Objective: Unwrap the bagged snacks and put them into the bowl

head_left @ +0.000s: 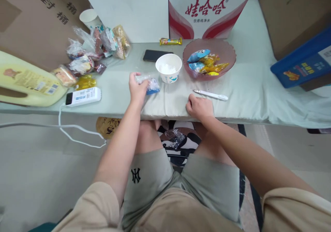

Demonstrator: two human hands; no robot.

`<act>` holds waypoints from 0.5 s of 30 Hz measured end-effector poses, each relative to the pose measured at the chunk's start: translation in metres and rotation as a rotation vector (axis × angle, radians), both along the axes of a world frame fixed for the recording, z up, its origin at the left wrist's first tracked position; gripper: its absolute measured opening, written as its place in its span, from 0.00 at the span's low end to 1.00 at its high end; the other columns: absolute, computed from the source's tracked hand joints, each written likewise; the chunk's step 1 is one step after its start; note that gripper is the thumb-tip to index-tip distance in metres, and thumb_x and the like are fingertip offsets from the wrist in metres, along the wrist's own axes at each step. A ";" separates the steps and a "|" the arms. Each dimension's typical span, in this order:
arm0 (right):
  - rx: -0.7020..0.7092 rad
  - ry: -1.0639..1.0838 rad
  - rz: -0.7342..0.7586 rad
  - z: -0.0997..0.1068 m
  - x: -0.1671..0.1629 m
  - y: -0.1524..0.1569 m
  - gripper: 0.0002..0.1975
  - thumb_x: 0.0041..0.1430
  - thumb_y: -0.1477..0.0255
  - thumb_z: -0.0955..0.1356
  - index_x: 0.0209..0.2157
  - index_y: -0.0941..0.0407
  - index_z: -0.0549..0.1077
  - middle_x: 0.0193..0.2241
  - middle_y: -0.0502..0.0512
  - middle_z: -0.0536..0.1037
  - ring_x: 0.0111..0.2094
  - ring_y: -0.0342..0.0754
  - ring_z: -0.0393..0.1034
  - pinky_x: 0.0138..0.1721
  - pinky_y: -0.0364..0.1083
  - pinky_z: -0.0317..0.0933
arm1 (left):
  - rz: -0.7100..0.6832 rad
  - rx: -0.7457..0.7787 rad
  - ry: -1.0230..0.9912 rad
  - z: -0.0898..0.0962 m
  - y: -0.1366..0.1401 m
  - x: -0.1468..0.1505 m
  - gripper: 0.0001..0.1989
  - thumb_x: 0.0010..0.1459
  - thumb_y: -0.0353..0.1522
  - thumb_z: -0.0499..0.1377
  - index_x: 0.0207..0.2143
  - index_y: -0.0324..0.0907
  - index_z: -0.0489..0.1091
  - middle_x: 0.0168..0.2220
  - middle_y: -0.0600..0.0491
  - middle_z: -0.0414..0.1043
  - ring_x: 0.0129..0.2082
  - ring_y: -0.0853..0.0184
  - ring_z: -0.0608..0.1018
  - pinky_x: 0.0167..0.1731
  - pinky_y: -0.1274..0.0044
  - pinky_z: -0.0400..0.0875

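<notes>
My left hand (138,87) is closed around a small clear plastic packet (153,86) with a blue lower edge, low over the table. Just right of the packet stands a paper cup (169,74) with white contents that I cannot identify. My right hand (201,107) rests on the table's front edge, its fingers curled in and nothing visible in them. Right beside its knuckles lies a white-handled craft knife (212,94), apart from the fingers. Behind the knife, a pink glass bowl (229,51) holds several blue and yellow wrapped snacks (209,61).
A dark phone (155,55) and a yellow wrapped bar (170,41) lie behind the cup. At left are bagged snacks (89,52), a white power strip (84,97) with a hanging cord, and a yellow jug (28,78). Boxes (207,14) line the back; a blue package (301,63) stands at right.
</notes>
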State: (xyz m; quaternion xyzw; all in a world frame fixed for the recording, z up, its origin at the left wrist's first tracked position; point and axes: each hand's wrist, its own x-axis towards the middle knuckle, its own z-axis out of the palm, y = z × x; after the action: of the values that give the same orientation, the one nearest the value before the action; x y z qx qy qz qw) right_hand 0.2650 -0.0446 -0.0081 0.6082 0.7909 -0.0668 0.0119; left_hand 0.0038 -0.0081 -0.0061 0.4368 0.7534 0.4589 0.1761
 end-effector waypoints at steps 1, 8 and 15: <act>0.002 -0.001 -0.003 0.000 0.000 0.000 0.16 0.68 0.68 0.58 0.45 0.57 0.73 0.37 0.63 0.82 0.33 0.53 0.73 0.29 0.48 0.42 | -0.048 -0.026 -0.012 0.000 -0.015 0.006 0.21 0.52 0.29 0.60 0.50 0.48 0.63 0.34 0.55 0.71 0.32 0.65 0.76 0.33 0.72 0.73; 0.002 0.005 0.004 0.000 0.002 -0.001 0.17 0.68 0.68 0.58 0.47 0.57 0.73 0.38 0.63 0.82 0.34 0.54 0.72 0.30 0.48 0.45 | -0.385 -0.130 0.140 -0.003 -0.070 0.040 0.32 0.47 0.31 0.67 0.56 0.53 0.64 0.61 0.47 0.62 0.52 0.58 0.76 0.49 0.65 0.76; -0.007 0.042 0.005 0.003 0.004 0.005 0.17 0.67 0.66 0.59 0.47 0.57 0.74 0.39 0.62 0.82 0.35 0.55 0.73 0.30 0.48 0.45 | -0.401 -0.214 0.439 -0.010 -0.048 0.038 0.14 0.58 0.36 0.59 0.46 0.46 0.74 0.49 0.45 0.75 0.56 0.49 0.72 0.60 0.57 0.66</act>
State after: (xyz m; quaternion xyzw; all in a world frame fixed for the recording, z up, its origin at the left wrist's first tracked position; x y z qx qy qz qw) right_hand 0.2692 -0.0401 -0.0050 0.6048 0.7921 -0.0821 -0.0026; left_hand 0.0417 -0.0560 -0.0164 0.6443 0.7163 0.2277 0.1413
